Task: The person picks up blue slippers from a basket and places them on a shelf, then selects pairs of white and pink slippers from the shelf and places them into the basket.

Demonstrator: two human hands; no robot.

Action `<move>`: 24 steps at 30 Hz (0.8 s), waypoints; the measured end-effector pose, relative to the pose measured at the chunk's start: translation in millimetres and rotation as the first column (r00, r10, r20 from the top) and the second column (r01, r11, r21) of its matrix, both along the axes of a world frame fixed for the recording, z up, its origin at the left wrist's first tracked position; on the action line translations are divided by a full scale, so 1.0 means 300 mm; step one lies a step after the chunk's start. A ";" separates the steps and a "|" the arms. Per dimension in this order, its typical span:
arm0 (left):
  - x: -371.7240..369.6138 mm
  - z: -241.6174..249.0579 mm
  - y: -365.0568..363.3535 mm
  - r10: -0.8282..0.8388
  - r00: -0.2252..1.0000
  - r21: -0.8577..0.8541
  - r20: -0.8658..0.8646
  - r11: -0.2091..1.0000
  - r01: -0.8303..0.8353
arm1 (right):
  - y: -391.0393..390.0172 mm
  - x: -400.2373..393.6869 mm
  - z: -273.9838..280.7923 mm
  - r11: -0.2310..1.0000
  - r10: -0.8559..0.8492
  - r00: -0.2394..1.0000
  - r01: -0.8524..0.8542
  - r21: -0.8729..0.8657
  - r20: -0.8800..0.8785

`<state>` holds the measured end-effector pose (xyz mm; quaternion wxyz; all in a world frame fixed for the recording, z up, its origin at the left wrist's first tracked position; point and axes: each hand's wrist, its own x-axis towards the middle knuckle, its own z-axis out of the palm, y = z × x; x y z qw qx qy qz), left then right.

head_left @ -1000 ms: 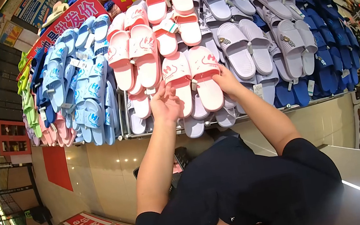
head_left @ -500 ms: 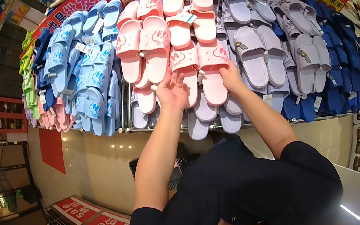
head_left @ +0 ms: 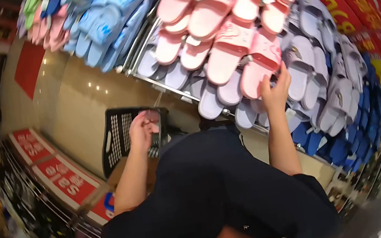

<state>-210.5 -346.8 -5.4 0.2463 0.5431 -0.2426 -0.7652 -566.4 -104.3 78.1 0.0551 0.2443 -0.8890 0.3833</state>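
Observation:
My right hand (head_left: 276, 91) is at the right edge of a pink slipper (head_left: 256, 78), its thumb and fingers apart against the slipper's side. That slipper hangs beside its mate (head_left: 224, 66) in the front row of pink slippers. Low on the left, my left hand (head_left: 140, 133) hovers over a black plastic basket (head_left: 116, 136), fingers loosely bent and apart. A small pink thing (head_left: 152, 120) shows right beside its fingertips; its kind is too blurred to make out.
Light blue slippers (head_left: 107, 20) hang to the left, grey-lilac slippers (head_left: 300, 69) and dark blue slippers (head_left: 326, 144) to the right. A metal rail (head_left: 170, 88) runs along the rack's front. Red sale signs (head_left: 65, 176) top a shelf at lower left.
My left hand has left the pink slippers and moved down and left to the basket. My right hand stays by the right slipper. The view has turned and tilted down, showing more of the basket.

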 end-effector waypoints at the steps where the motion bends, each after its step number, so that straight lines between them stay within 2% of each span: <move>1: 0.131 -0.059 -0.005 0.087 0.988 0.054 0.126 0.994 -0.095 | 0.006 -0.006 -0.038 0.994 0.091 0.980 -0.080 0.072 -0.177; 2: 0.316 -0.182 -0.008 0.075 0.975 0.067 0.207 0.994 -0.091 | -0.009 0.009 -0.048 0.995 0.063 0.982 -0.048 0.090 -0.175; 3: 0.410 -0.183 0.016 0.129 0.925 0.106 0.358 0.978 -0.178 | -0.023 0.009 -0.046 0.992 0.099 0.972 -0.081 0.092 -0.213; 5: 0.613 -0.280 0.080 0.231 0.861 0.155 0.453 0.931 -0.332 | -0.057 0.010 -0.047 0.993 0.100 0.975 -0.083 0.088 -0.200; 8: 0.740 -0.377 0.199 0.379 0.766 0.223 0.519 0.805 -0.549 | -0.117 0.034 -0.089 0.993 0.011 0.975 0.016 0.116 -0.222; 10: 0.740 -0.393 0.277 0.319 0.807 0.221 0.496 0.853 -0.473 | -0.145 0.069 -0.090 0.991 -0.043 0.978 0.068 0.119 -0.203; 15: 0.617 -0.436 0.342 0.072 0.884 0.197 0.461 0.964 -0.181 | -0.119 0.009 -0.007 0.911 -0.074 0.969 0.162 0.378 -0.237; 16: 0.591 -0.441 0.338 0.027 0.886 0.174 0.463 0.977 -0.121 | -0.142 0.037 0.016 0.907 -0.079 0.924 0.222 0.357 -0.375; 17: 0.570 -0.448 0.327 -0.015 0.885 0.147 0.466 0.987 -0.060 | -0.181 0.070 0.054 0.934 0.064 0.854 0.131 0.333 -0.516; 19: 0.560 -0.535 0.323 -0.052 0.891 0.102 0.451 0.995 0.006 | -0.318 0.187 0.113 0.956 0.236 0.795 -0.087 0.281 -0.558; 20: 0.560 -0.595 0.315 -0.069 0.892 0.077 0.446 0.996 0.038 | -0.387 0.255 0.119 0.931 0.361 0.806 -0.278 0.239 -0.468; 21: 0.564 -0.672 0.313 -0.107 0.860 0.040 0.499 0.994 0.100 | -0.457 0.323 0.111 0.872 0.488 0.787 -0.456 0.177 -0.378; 22: 0.572 -0.760 0.315 -0.143 0.821 0.009 0.552 0.986 0.166 | -0.532 0.385 0.084 0.761 0.644 0.692 -0.624 0.178 -0.325; 23: 0.583 -0.827 0.295 -0.178 0.776 -0.020 0.605 0.971 0.238 | -0.580 0.431 0.052 0.640 0.767 0.620 -0.722 0.265 -0.164; 24: 0.585 -0.856 0.270 -0.227 0.727 0.011 0.648 0.957 0.290 | -0.670 0.498 0.054 0.461 0.872 0.481 -0.747 0.478 -0.089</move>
